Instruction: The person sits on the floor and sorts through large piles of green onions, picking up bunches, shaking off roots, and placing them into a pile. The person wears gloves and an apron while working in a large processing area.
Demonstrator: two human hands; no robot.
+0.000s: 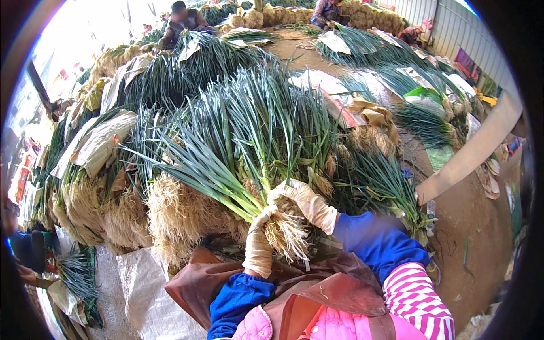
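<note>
A small bunch of scallions (pixel 231 193) with pale roots (pixel 289 236) sits above my lap, its green leaves fanning to the upper left. My left hand (pixel 258 244), in a soiled whitish glove, is closed around the lower stems beside the roots. My right hand (pixel 304 202), gloved alike, curls over from the right with its fingertips at the base of a more upright scallion stalk (pixel 265 180). Its exact grip is partly hidden. Right behind both hands stands a large heap of scallions (pixel 259 114), leaves up, with matted roots (pixel 176 216) along the near side.
A brown apron (pixel 327 284) covers my lap. Loose scallions (pixel 382 185) lie to the right, near a tan strap-like band (pixel 471 157). White woven sheeting (pixel 153 293) spreads at the lower left. Other people (pixel 182 23) sit among further heaps; another person (pixel 32 250) is at the left edge.
</note>
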